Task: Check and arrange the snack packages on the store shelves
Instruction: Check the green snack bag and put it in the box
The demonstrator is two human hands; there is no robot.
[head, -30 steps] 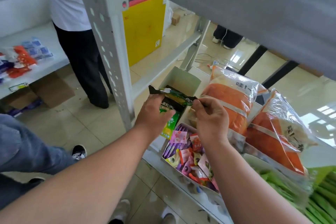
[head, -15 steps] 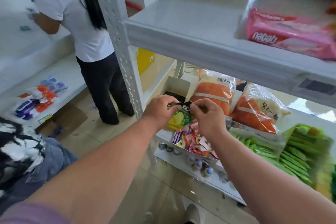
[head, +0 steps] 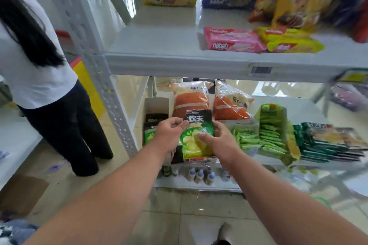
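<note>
I hold a small green-and-black snack packet (head: 196,135) upright, face toward me, in front of the middle shelf (head: 199,63). My left hand (head: 169,134) pinches its upper left edge. My right hand (head: 218,141) grips its right side, thumb across the front. Behind my left hand an open white box (head: 154,105) holds more packets of the same kind (head: 149,135). Two orange-and-white bags (head: 191,98) stand behind the packet.
Green packet stacks (head: 275,131) and teal packs (head: 328,143) lie to the right. The shelf above carries pink wafers (head: 231,41), yellow wafers (head: 292,42) and tall bags. Small bottles (head: 201,175) stand on the lowest shelf. A person in a white top (head: 37,77) stands left, beside the upright post (head: 99,69).
The camera has tilted up, bringing the upper shelves into view. The packet, held edge-on before, now stands upright with its front facing me.
</note>
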